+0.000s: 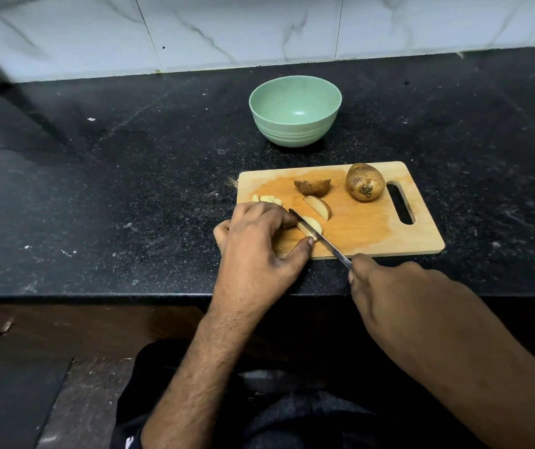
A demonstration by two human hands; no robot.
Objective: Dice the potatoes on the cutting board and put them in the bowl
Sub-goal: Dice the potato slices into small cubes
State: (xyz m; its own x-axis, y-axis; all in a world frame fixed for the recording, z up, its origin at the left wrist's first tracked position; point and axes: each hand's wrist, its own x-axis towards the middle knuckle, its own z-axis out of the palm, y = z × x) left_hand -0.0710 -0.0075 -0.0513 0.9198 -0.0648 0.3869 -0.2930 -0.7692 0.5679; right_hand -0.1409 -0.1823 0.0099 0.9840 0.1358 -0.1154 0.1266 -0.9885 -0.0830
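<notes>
- Your left hand [259, 241] pinches one pale potato wedge [312, 225] on the wooden cutting board [373, 228].
- One knife [321, 239] crosses it; your right hand [386, 286] curls round the hidden handle.
- At 12 o'clock: one wedge [318, 207], one skin-up half [312, 187], one whole potato [365, 182].
- One ribbed green bowl [295, 111] stands beyond on the speckled black table [130, 189].
</notes>
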